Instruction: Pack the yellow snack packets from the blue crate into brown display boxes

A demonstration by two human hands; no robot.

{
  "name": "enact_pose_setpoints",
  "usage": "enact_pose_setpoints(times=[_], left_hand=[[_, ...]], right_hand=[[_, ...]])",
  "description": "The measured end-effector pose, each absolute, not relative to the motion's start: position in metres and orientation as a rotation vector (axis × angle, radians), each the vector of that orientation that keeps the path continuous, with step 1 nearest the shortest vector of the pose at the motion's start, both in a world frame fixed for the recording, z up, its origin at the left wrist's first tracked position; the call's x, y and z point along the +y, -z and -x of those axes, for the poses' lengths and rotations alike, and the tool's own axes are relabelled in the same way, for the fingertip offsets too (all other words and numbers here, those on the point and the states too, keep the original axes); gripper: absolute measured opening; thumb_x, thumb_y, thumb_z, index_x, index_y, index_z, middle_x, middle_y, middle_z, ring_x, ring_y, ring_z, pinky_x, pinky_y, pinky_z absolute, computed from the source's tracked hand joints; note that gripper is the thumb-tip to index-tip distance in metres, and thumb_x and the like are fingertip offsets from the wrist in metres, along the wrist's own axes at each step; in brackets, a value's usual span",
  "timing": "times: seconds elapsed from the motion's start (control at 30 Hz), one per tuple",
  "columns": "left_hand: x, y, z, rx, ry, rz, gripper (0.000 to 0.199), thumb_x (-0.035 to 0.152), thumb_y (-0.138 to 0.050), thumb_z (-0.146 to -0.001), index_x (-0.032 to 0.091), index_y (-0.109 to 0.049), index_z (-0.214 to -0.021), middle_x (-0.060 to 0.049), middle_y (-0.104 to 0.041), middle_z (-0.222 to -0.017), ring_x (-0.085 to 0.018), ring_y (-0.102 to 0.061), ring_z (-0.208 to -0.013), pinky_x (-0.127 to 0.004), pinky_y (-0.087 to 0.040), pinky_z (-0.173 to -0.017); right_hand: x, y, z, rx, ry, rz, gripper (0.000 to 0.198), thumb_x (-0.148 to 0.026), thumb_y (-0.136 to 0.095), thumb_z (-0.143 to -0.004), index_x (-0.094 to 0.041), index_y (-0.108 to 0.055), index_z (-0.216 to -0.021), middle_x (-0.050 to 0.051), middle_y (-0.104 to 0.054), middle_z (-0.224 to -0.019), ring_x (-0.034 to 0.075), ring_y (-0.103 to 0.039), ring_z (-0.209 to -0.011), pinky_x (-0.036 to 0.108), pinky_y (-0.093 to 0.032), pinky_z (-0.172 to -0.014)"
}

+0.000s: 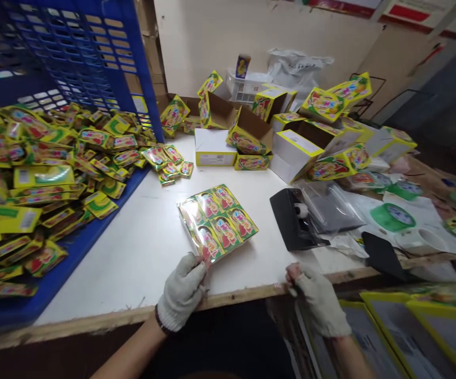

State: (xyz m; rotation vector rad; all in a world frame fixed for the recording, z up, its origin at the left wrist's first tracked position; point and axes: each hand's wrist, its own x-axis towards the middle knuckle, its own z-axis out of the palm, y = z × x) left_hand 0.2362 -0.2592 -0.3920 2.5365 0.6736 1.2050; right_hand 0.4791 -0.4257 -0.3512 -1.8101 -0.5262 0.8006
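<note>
A square block of small yellow-green boxes with watermelon pictures (224, 223), shiny as if under clear film, lies on the white table. My left hand (182, 289), in a pale work glove with bare fingertips, is closed at the block's near left corner, thumb and fingers pinching it. My right hand (318, 300), gloved the same way, is at the table's front edge with its fingers curled together; whether anything is in them I cannot make out. Beyond that hand stands a black tape dispenser (297, 221).
To the left, a blue plastic crate (149, 79) spills many small boxes (46, 176). Open display cartons (251, 131) crowd the back. A green tape roll (393, 217) lies at right. More yellow-edged cartons (386, 326) stand below the wooden table edge (244, 297).
</note>
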Motion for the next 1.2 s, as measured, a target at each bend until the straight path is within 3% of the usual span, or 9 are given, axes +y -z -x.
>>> enact_pose_setpoints(times=[0.23,0.33,0.43,0.53,0.7,0.83,1.0,1.13,1.2], left_hand=[[-0.26,0.386,-0.24,0.618,-1.295,-2.59,0.025,0.007,-0.048,-0.081,0.019,-0.061,-0.1,-0.005,-0.06,-0.082,-0.014,-0.058,-0.074,-0.022,-0.051,-0.063],[-0.26,0.381,-0.241,0.611,-1.319,-2.614,0.035,0.006,-0.046,-0.08,0.019,-0.056,-0.111,-0.005,-0.059,-0.086,-0.015,-0.057,-0.075,-0.023,-0.049,-0.062],[-0.259,0.373,-0.243,0.589,-1.263,-2.773,0.045,0.01,-0.045,-0.08,0.022,-0.051,-0.123,-0.003,-0.055,-0.079,-0.015,-0.053,-0.066,-0.023,-0.042,-0.052],[-0.26,0.37,-0.244,0.63,-1.11,-2.881,0.038,0.013,-0.046,-0.081,0.024,-0.057,-0.115,-0.001,-0.051,-0.067,-0.016,-0.047,-0.056,-0.023,-0.035,-0.046],[-0.269,0.369,-0.243,0.696,-1.022,-2.656,0.034,0.017,-0.044,-0.086,0.018,-0.059,-0.116,-0.007,-0.061,-0.082,-0.017,-0.059,-0.071,-0.025,-0.046,-0.057],[-0.271,0.363,-0.251,0.916,-0.934,-2.436,0.016,0.03,-0.052,-0.089,0.021,-0.065,-0.091,-0.002,-0.062,-0.076,-0.014,-0.06,-0.069,-0.023,-0.044,-0.059],[-0.274,0.36,-0.265,1.175,-0.79,-2.411,0.026,0.034,-0.055,-0.088,0.021,-0.059,-0.066,0.001,-0.059,-0.066,-0.012,-0.056,-0.06,-0.024,-0.038,-0.054],[-0.285,0.378,-0.259,1.183,-0.889,-2.356,0.015,0.025,-0.05,-0.087,0.021,-0.065,-0.085,-0.002,-0.065,-0.077,-0.014,-0.06,-0.068,-0.025,-0.044,-0.06],[-0.285,0.384,-0.245,1.057,-0.901,-2.271,0.024,0.026,-0.05,-0.086,0.021,-0.063,-0.106,-0.002,-0.065,-0.08,-0.014,-0.06,-0.068,-0.024,-0.047,-0.061]], right_hand=[[-0.361,0.337,-0.391,-0.665,-1.193,1.572,0.04,-0.056,-0.062,-0.077,-0.019,-0.052,-0.064,-0.003,-0.051,-0.056,0.009,-0.043,-0.047,0.023,-0.033,-0.046],[-0.348,0.343,-0.385,-0.677,-1.225,1.545,0.039,-0.054,-0.06,-0.079,-0.019,-0.05,-0.064,-0.004,-0.051,-0.055,0.008,-0.042,-0.044,0.021,-0.031,-0.043],[-0.344,0.352,-0.384,-0.674,-1.229,1.553,0.041,-0.056,-0.058,-0.079,-0.02,-0.048,-0.064,-0.005,-0.049,-0.054,0.007,-0.04,-0.042,0.021,-0.031,-0.041],[-0.343,0.361,-0.383,-0.709,-1.245,1.564,0.043,-0.057,-0.056,-0.08,-0.02,-0.047,-0.061,-0.005,-0.047,-0.051,0.007,-0.037,-0.041,0.021,-0.028,-0.041],[-0.341,0.381,-0.386,-0.696,-1.259,1.565,0.042,-0.058,-0.055,-0.079,-0.02,-0.053,-0.061,-0.002,-0.054,-0.054,0.01,-0.043,-0.043,0.023,-0.033,-0.042],[-0.334,0.386,-0.389,-0.853,-1.193,1.789,0.033,-0.048,-0.057,-0.075,-0.021,-0.055,-0.058,0.0,-0.056,-0.051,0.014,-0.049,-0.048,0.026,-0.037,-0.048],[-0.333,0.378,-0.388,-0.901,-1.253,1.911,0.031,-0.047,-0.053,-0.075,-0.02,-0.053,-0.061,-0.001,-0.055,-0.052,0.012,-0.046,-0.047,0.025,-0.035,-0.048],[-0.347,0.381,-0.397,-0.603,-1.242,1.762,0.037,-0.054,-0.06,-0.07,-0.02,-0.054,-0.081,-0.002,-0.058,-0.06,0.014,-0.053,-0.051,0.026,-0.043,-0.051],[-0.355,0.384,-0.405,-0.341,-1.141,1.626,0.049,-0.054,-0.068,-0.066,-0.021,-0.051,-0.099,-0.002,-0.059,-0.068,0.015,-0.058,-0.059,0.027,-0.047,-0.055]])
